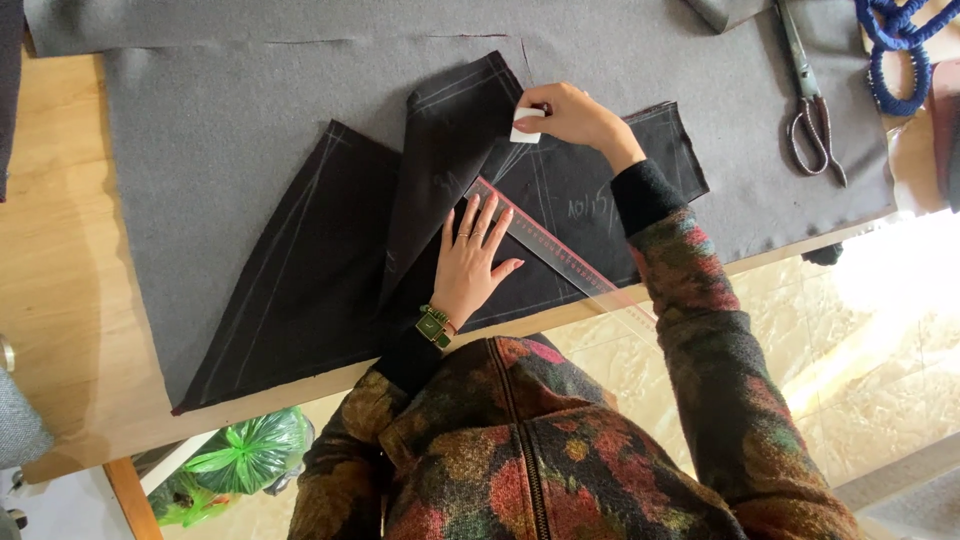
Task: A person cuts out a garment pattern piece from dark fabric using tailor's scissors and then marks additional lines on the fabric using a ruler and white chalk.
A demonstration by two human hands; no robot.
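Left hand [472, 262] flat, fingers spread, pressing ruler [548, 247] onto black cloth [330, 250] near table edge [300, 385]; right hand [570, 115] pinching chalk [526, 125] beyond. Scissors [810, 105] well apart, grey felt [220, 130] open leftward.

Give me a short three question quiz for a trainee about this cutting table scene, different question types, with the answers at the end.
1. True or false: the left hand lies flat on the black fabric beside the clear ruler.
2. What does the right hand pinch? A) scissors B) white chalk piece C) blue cord
3. Fill in: the scissors lie on the ______ cloth, apart from both hands.

Key
1. True.
2. B, the white chalk piece, at the fabric's upper edge.
3. Grey: the grey cloth that covers the wooden table; the blue cord lies to their right.
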